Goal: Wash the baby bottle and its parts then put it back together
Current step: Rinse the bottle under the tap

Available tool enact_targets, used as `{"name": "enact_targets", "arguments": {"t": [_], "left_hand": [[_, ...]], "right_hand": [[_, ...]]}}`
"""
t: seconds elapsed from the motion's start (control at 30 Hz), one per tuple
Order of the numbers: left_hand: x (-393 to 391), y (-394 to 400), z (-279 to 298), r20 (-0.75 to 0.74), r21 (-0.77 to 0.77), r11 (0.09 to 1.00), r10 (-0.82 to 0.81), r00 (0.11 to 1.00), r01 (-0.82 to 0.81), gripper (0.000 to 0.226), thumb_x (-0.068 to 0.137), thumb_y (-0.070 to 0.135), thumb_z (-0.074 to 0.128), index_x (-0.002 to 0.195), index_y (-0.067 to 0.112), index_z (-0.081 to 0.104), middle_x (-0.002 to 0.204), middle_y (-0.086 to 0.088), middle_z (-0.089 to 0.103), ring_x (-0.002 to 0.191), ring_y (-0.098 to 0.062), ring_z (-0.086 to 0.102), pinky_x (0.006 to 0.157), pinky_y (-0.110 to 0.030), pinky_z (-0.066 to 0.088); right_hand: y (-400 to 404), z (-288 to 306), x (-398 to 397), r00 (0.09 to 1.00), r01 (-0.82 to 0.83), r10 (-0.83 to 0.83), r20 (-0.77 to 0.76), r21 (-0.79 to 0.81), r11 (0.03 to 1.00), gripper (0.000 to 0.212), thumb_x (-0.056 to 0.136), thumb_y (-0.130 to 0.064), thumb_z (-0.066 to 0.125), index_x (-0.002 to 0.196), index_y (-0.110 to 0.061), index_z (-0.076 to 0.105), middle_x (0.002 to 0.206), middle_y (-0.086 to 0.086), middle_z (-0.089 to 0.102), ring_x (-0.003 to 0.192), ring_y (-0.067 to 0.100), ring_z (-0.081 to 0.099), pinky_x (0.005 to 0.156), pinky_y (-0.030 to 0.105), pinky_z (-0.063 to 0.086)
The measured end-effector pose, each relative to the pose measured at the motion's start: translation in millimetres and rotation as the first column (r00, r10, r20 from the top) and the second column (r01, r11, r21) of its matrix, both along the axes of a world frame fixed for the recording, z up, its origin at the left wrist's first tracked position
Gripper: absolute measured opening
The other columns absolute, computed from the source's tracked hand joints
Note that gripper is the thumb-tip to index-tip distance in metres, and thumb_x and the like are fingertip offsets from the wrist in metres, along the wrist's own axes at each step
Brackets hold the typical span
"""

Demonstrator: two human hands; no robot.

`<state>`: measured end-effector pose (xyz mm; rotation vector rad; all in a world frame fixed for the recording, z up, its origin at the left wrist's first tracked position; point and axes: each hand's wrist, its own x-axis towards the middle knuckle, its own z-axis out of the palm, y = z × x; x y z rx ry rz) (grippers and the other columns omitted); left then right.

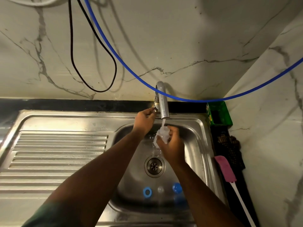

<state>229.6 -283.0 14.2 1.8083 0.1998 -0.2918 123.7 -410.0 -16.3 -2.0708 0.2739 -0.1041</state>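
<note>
My right hand (171, 144) grips the clear baby bottle (162, 134) under the running stream from the steel tap (162, 102), over the sink basin (195, 145). My left hand (144, 119) pinches the tap's small handle (155, 109) at its base. On the basin floor near the front lie a blue screw ring (147, 192), a clear teat (160, 189) and a blue cap (177, 188), side by side and apart from each other.
The drain (154, 166) sits mid-basin. A ribbed steel drainboard (59, 149) extends left. A green box (218, 113) stands at the back right corner. A pink-headed brush (226, 169) with a white handle lies on the dark right ledge. A blue hose (131, 69) and black cable (72, 51) hang above.
</note>
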Motion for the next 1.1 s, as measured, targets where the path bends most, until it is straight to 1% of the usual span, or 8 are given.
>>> {"name": "enact_targets", "arguments": {"t": [0.37, 0.57, 0.63, 0.73, 0.83, 0.9, 0.97, 1.1], "left_hand": [[-3, 0, -2, 0.025, 0.018, 1.0, -0.023, 0.999, 0.023, 0.041, 0.104, 0.022, 0.06, 0.145, 0.024, 0.06, 0.123, 0.004, 0.073, 0.111, -0.012, 0.069, 0.103, -0.042, 0.058], [-3, -5, 3, 0.046, 0.066, 0.998, -0.017, 0.999, 0.014, 0.04, 0.106, 0.02, 0.056, 0.146, 0.02, 0.06, 0.12, 0.002, 0.073, 0.098, -0.008, 0.07, 0.092, -0.031, 0.06], [-5, -5, 1, 0.061, 0.1, 0.994, -0.051, 0.997, 0.044, 0.042, 0.107, 0.018, 0.053, 0.149, 0.02, 0.056, 0.125, 0.001, 0.07, 0.103, -0.009, 0.067, 0.094, -0.028, 0.057], [-6, -3, -7, 0.088, 0.213, 0.969, -0.146, 0.985, 0.124, 0.048, 0.107, 0.021, 0.054, 0.154, 0.025, 0.05, 0.146, -0.004, 0.058, 0.132, -0.019, 0.056, 0.114, -0.045, 0.048], [-8, -7, -8, 0.045, 0.214, 0.963, -0.179, 0.983, 0.166, 0.051, 0.106, 0.022, 0.058, 0.156, 0.026, 0.045, 0.157, -0.002, 0.042, 0.141, -0.024, 0.047, 0.117, -0.048, 0.046], [-9, -9, -5, 0.044, 0.192, 0.967, -0.178, 0.983, 0.167, 0.053, 0.106, 0.022, 0.059, 0.156, 0.025, 0.044, 0.157, -0.001, 0.038, 0.141, -0.024, 0.045, 0.116, -0.047, 0.046], [-9, -7, -2, 0.04, 0.2, 0.961, -0.204, 0.978, 0.193, 0.055, 0.106, 0.021, 0.058, 0.158, 0.024, 0.042, 0.159, -0.002, 0.037, 0.143, -0.026, 0.043, 0.117, -0.047, 0.045], [-15, 2, 2, 0.006, 0.249, 0.923, -0.305, 0.952, 0.294, 0.06, 0.106, 0.027, 0.057, 0.161, 0.026, 0.035, 0.165, -0.004, 0.036, 0.147, -0.026, 0.041, 0.119, -0.047, 0.042]], "right_hand": [[-2, 0, -2, 1.0, -0.021, 0.021, 0.005, 0.037, 0.999, 0.047, 0.087, -0.047, 0.076, 0.127, -0.038, 0.053, 0.105, -0.018, 0.069, 0.092, -0.003, 0.068, 0.076, 0.022, 0.059], [-3, -7, -1, 0.997, 0.002, 0.016, -0.072, 0.243, 0.97, 0.047, 0.096, -0.04, 0.069, 0.138, -0.036, 0.05, 0.125, -0.011, 0.066, 0.111, 0.009, 0.067, 0.085, 0.029, 0.061], [0, 0, 0, 0.964, 0.146, -0.028, -0.263, 0.441, 0.885, 0.035, 0.102, -0.036, 0.06, 0.137, -0.032, 0.053, 0.126, -0.002, 0.065, 0.106, 0.02, 0.068, 0.07, 0.035, 0.064], [6, 11, 5, 0.814, 0.463, -0.012, -0.58, 0.638, 0.616, 0.032, 0.103, -0.038, 0.056, 0.123, -0.015, 0.064, 0.113, 0.016, 0.07, 0.085, 0.028, 0.07, 0.052, 0.032, 0.058], [5, 8, 8, 0.705, 0.667, 0.071, -0.706, 0.693, 0.273, 0.039, 0.099, -0.037, 0.062, 0.12, -0.004, 0.065, 0.098, 0.019, 0.069, 0.079, 0.029, 0.069, 0.051, 0.031, 0.06], [2, 3, 8, 0.674, 0.723, 0.107, -0.731, 0.682, 0.109, 0.042, 0.095, -0.032, 0.067, 0.123, -0.001, 0.064, 0.1, 0.02, 0.067, 0.079, 0.03, 0.069, 0.053, 0.034, 0.062], [1, 2, 8, 0.653, 0.746, 0.131, -0.746, 0.663, 0.06, 0.046, 0.091, -0.031, 0.073, 0.122, 0.002, 0.064, 0.104, 0.021, 0.067, 0.075, 0.031, 0.073, 0.058, 0.037, 0.065], [2, 8, 6, 0.641, 0.761, 0.145, -0.754, 0.649, 0.011, 0.044, 0.088, -0.032, 0.076, 0.115, 0.002, 0.065, 0.086, 0.02, 0.073, 0.076, 0.027, 0.072, 0.052, 0.034, 0.063]]}}
